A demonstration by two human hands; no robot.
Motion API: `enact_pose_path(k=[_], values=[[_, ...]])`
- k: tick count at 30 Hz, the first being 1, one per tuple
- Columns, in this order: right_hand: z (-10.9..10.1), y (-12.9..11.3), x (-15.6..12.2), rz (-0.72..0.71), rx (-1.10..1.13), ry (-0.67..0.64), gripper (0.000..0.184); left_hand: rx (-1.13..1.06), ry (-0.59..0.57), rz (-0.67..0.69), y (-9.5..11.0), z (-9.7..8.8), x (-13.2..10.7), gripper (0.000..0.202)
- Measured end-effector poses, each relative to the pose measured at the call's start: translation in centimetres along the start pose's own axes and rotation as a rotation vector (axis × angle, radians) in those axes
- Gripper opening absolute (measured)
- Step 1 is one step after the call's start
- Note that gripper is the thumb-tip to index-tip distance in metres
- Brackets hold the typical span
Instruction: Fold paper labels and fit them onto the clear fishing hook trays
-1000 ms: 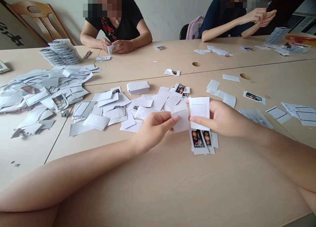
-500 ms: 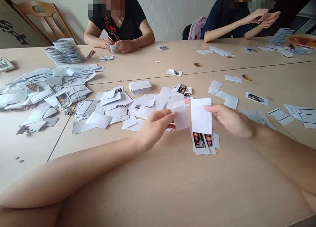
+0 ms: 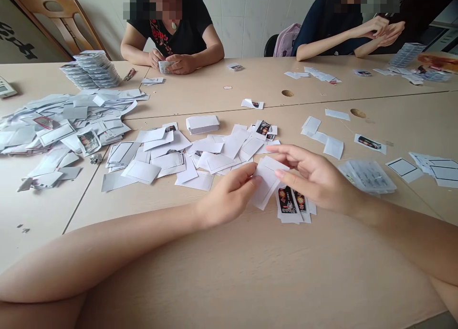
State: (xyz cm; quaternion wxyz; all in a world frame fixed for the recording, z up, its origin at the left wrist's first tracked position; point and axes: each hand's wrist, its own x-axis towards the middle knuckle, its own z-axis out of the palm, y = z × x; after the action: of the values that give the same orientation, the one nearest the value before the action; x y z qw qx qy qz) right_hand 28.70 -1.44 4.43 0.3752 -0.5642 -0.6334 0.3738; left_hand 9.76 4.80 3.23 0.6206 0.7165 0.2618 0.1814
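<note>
White slip (image 3: 266, 183): mid-bench (image 3: 250, 271), pinched by L hand (image 3: 229, 200); R hand (image 3: 318, 178) half open, fingertips touching it. Printed cards (image 3: 290, 202) just beneath; loose slips (image 3: 186, 157) beyond; sleeve stack (image 3: 368, 175) right. Plain benchtop runs to near edge.

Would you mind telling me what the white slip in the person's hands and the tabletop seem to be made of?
White slip: apparently thin matte paper or card; opaque, no sheen, pinched by left hand, touched by right hand. Tabletop: probably pale wood-look laminate; faint grain, smooth low-gloss surface.
</note>
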Motion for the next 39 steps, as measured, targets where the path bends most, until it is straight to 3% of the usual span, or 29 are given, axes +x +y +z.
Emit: enact_pose_path(k=[4, 8, 15, 18, 23, 25, 27, 29, 31, 37, 39], values=[[-0.7, -0.3, 0.5, 0.042, 0.072, -0.048, 0.026, 0.162, 0.012, -0.023, -0.4, -0.4, 0.1, 0.023], [-0.9, -0.1, 0.8, 0.071, 0.114, 0.030, 0.019, 0.185, 0.078, -0.048, -0.2, -0.3, 0.1, 0.028], [-0.7, 0.3, 1.1, 0.034, 0.163, 0.134, 0.022, -0.109, 0.103, -0.054, -0.5, -0.8, 0.9, 0.027], [-3.2, 0.6, 2.1, 0.015, -0.042, 0.097, 0.023, -0.213, 0.079, -0.051, -1.1, -1.2, 1.4, 0.025], [-12.6, 4.1, 6.6, 0.090, -0.728, 0.260, 0.028, -0.184, 0.063, -0.075, -1.5, -1.4, 1.7, 0.028], [-15.8, 6.4, 8.7, 0.148, -0.985, 0.080, 0.055, -0.179, 0.058, -0.085, -1.5, -1.3, 1.6, 0.027], [-17.7, 8.7, 10.4, 0.187, -1.063, -0.167, 0.071, -0.176, 0.053, -0.112, -1.5, -1.3, 1.5, 0.028], [-18.7, 10.4, 11.5, 0.214, -1.009, -0.316, 0.070, -0.156, 0.051, -0.147, -1.5, -1.3, 1.4, 0.031], [-19.2, 11.4, 12.0, 0.223, -0.952, -0.365, 0.064, -0.141, 0.050, -0.163, -1.6, -1.3, 1.5, 0.034], [-19.9, 11.7, 12.2, 0.388, -0.946, -0.259, 0.044, -0.154, 0.048, -0.166, -1.9, -1.3, 1.7, 0.036], [-19.8, 11.2, 12.0, 0.383, -0.943, -0.207, 0.032, -0.133, 0.053, -0.165, -1.8, -1.3, 1.7, 0.036]])
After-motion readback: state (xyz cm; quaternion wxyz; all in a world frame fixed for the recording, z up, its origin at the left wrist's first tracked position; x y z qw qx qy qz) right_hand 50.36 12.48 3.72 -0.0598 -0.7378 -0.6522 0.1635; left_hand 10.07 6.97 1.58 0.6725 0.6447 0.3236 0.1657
